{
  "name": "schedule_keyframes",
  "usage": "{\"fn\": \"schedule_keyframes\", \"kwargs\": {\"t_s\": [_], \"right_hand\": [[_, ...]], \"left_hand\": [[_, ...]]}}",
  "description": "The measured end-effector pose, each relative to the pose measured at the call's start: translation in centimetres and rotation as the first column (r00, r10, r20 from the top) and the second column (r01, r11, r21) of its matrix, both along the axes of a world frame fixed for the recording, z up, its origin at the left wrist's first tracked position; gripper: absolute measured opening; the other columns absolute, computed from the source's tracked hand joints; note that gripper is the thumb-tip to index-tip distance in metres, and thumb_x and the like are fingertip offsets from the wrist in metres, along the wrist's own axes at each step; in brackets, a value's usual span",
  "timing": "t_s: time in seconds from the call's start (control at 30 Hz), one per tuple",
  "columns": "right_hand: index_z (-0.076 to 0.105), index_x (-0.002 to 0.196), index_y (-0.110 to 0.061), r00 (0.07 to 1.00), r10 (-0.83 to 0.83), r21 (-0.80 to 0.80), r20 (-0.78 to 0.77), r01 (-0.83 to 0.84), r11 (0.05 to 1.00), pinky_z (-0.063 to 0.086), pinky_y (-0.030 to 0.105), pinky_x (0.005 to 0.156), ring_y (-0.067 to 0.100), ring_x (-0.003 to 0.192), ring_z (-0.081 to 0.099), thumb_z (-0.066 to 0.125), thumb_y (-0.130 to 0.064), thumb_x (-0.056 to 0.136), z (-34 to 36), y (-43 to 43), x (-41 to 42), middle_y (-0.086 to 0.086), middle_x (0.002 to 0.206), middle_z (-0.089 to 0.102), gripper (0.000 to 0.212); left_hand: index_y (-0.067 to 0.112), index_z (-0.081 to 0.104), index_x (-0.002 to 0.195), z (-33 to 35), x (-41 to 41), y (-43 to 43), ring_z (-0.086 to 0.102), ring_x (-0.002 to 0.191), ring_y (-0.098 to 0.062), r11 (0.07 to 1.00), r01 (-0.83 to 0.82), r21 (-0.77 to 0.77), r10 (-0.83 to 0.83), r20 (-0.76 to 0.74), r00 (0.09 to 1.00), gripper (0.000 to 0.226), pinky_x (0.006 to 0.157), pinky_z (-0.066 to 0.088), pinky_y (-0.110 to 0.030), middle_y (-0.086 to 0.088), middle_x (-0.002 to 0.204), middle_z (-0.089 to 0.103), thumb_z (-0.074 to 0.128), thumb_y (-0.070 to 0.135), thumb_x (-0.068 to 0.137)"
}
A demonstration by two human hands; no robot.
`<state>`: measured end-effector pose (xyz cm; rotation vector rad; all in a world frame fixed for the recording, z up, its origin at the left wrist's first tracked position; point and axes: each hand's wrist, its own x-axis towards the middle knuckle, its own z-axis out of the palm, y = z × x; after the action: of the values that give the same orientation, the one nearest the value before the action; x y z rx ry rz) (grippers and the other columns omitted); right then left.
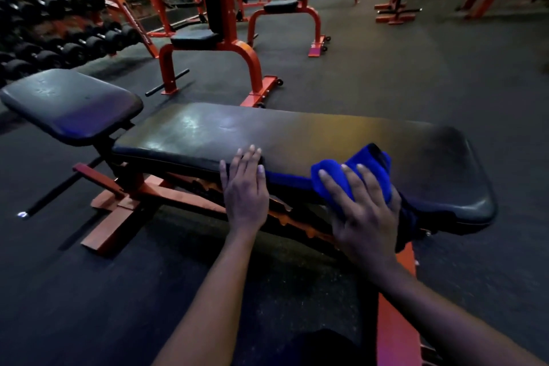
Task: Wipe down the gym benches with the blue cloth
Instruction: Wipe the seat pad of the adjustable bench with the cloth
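A black padded gym bench (297, 137) on an orange frame lies crosswise in front of me, with its separate seat pad (71, 104) at the left. My left hand (245, 190) rests flat with straight fingers on the bench's near edge. My right hand (364, 208) presses the bunched blue cloth (356, 175) against the near edge of the pad, fingers spread over it. Part of the cloth hangs down behind my right hand.
Two upright orange seats (208, 38) (282, 6) stand behind the bench. A dumbbell rack (59, 33) fills the far left. More orange benches and machines (398, 0) stand at the back right. Dark rubber floor (416, 68) lies between them.
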<state>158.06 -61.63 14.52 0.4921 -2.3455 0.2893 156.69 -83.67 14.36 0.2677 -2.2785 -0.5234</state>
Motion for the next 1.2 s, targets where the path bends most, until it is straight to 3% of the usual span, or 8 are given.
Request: {"fn": "schedule_keyframes", "kwargs": {"t_s": [0.13,0.3,0.47,0.63,0.8,0.97,1.1,1.2], "right_hand": [[0.058,0.134,-0.039,0.984,-0.167,-0.212,0.055,0.175,0.962,0.019,0.053,0.110,0.022,0.134,0.043,0.061,-0.036,0.090,-0.3,-5.1,0.4,-0.003,0.140,0.056,0.044],[0.050,0.141,-0.038,0.996,-0.089,-0.098,0.021,0.091,0.991,0.025,0.053,0.110,0.020,0.139,0.040,0.054,-0.032,0.092,-0.9,-0.7,0.3,-0.004,0.146,0.050,0.050],[0.061,0.130,-0.032,0.921,-0.375,-0.491,0.107,0.377,0.786,0.027,0.063,0.110,0.025,0.138,0.039,0.048,-0.038,0.098,-0.5,1.1,-0.3,-0.001,0.140,0.056,0.036],[0.060,0.130,-0.033,0.955,-0.296,-0.247,0.033,0.295,0.923,0.020,0.056,0.111,0.022,0.133,0.044,0.054,-0.040,0.092,-0.1,2.7,-0.2,-0.003,0.135,0.060,0.039],[0.064,0.123,-0.029,0.839,-0.488,-0.593,0.239,0.524,0.611,0.020,0.062,0.107,0.024,0.138,0.038,0.052,-0.039,0.090,0.5,6.8,-0.4,-0.003,0.141,0.054,0.037],[0.063,0.126,-0.032,0.933,-0.330,-0.341,0.145,0.361,0.868,0.023,0.058,0.108,0.021,0.137,0.040,0.049,-0.043,0.093,0.6,9.3,-0.3,-0.005,0.140,0.055,0.037],[0.059,0.132,-0.030,0.897,-0.263,-0.673,0.356,0.441,0.593,0.026,0.060,0.111,0.020,0.147,0.021,0.050,-0.037,0.097,1.8,11.5,-1.4,-0.003,0.155,0.039,0.036],[0.051,0.141,-0.028,0.888,-0.254,-0.687,0.383,0.458,0.565,0.019,0.047,0.117,0.026,0.150,0.011,0.050,-0.037,0.099,1.8,10.5,-1.2,0.003,0.161,0.026,0.042]], "left_hand": [[0.015,0.058,0.134,-0.5,-0.1,0.2,0.040,0.139,-0.017,1.000,-0.025,0.011,0.025,-0.010,1.000,0.050,0.121,0.011,-0.042,0.000,0.143,0.054,0.029,0.032,0.098],[0.012,0.060,0.132,0.0,-0.3,1.1,0.038,0.141,-0.020,0.996,-0.069,0.052,0.069,-0.011,0.998,0.046,0.122,0.006,-0.040,-0.003,0.142,0.055,0.033,0.028,0.098],[0.010,0.064,0.126,1.4,-0.7,5.6,0.043,0.137,-0.022,0.998,0.037,0.049,-0.034,-0.054,0.998,0.043,0.119,0.019,-0.048,-0.004,0.135,0.060,0.037,0.024,0.097],[0.011,0.064,0.125,3.6,-1.9,11.6,0.045,0.135,-0.020,0.977,0.213,0.028,-0.213,-0.002,0.977,0.044,0.120,0.020,-0.045,-0.005,0.134,0.061,0.033,0.025,0.098],[0.012,0.066,0.123,2.5,-2.0,12.0,0.053,0.126,-0.018,0.984,0.160,-0.079,-0.153,0.082,0.985,0.042,0.120,0.020,-0.040,-0.004,0.131,0.064,0.037,0.027,0.097],[0.011,0.065,0.125,2.4,-2.2,12.2,0.051,0.129,-0.020,0.985,0.153,-0.078,-0.148,0.066,0.987,0.041,0.119,0.021,-0.040,-0.004,0.134,0.061,0.040,0.025,0.096],[0.010,0.067,0.123,2.1,-2.4,12.3,0.052,0.129,-0.023,0.987,0.150,-0.057,-0.148,0.044,0.988,0.040,0.118,0.021,-0.038,-0.006,0.133,0.062,0.043,0.023,0.094],[0.010,0.068,0.121,2.1,-2.4,12.4,0.054,0.127,-0.023,0.987,0.154,-0.035,-0.153,0.033,0.988,0.040,0.117,0.025,-0.038,-0.006,0.132,0.063,0.042,0.021,0.093]]}}
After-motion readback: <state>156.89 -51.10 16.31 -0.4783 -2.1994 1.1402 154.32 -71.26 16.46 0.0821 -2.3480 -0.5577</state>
